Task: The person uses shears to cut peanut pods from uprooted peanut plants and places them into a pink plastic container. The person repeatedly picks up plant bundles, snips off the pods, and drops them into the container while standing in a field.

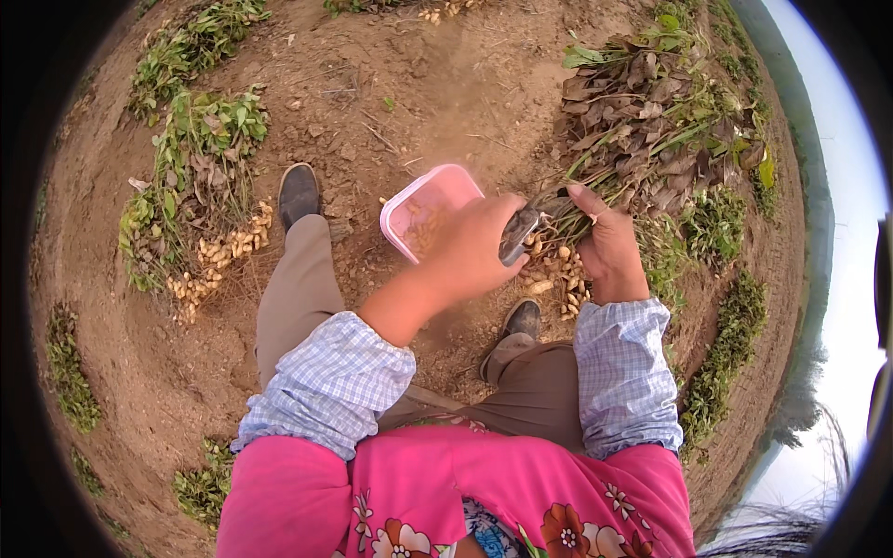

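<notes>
My left hand is closed around a dark, grey-edged object whose kind I cannot make out. Right beside it, my right hand grips the stems of an uprooted peanut plant, its thumb pressed on top. The plant's leaves, partly brown and wilted, spread away to the upper right. Peanuts hang or lie below the stems, between my hands and my foot. A pink plastic tub with a pale rim sits on the soil left of the stems. Some peanuts lie inside it, and my left hand covers part of it.
Another heap of peanut plants lies at the left, its peanuts toward me. My dark shoes stand on bare brown soil, one on each side of the tub. More green plants line the right.
</notes>
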{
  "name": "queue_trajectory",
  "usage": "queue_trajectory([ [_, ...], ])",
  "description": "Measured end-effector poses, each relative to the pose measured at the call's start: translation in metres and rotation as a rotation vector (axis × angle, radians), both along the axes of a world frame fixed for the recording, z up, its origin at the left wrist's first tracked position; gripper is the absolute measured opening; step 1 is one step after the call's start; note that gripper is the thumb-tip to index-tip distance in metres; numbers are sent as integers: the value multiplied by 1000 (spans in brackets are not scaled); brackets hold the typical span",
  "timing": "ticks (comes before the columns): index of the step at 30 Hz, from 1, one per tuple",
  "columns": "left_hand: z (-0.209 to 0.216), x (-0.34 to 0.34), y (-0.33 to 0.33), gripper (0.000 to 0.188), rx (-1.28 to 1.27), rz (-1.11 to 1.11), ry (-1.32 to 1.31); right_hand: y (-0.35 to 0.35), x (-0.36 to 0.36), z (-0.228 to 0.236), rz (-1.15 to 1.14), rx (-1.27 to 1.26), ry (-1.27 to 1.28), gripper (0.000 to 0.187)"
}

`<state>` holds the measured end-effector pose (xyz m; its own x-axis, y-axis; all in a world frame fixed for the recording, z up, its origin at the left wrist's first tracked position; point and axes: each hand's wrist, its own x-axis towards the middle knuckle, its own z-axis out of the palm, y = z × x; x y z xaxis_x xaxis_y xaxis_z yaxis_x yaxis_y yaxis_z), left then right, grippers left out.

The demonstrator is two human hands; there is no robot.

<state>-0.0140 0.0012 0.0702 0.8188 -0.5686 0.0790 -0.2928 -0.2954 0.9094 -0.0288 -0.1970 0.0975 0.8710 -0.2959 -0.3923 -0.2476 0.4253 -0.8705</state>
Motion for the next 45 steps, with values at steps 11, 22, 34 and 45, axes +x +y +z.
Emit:
queue_trajectory([
  [11,32,15,39,30,-776,-107,986,-41,15,-9,-299,-21,-22,12],
  [22,0,-28,14,30,-265,-237,1050,-36,17,-10,-318,-111,-56,27],
  [34,0,-19,11,30,-165,-184,902,-22,10,0,-221,-73,-61,27],
  [45,-21,-20,11,34,106,-216,578,-23,13,-17,-244,-190,-131,44],
])
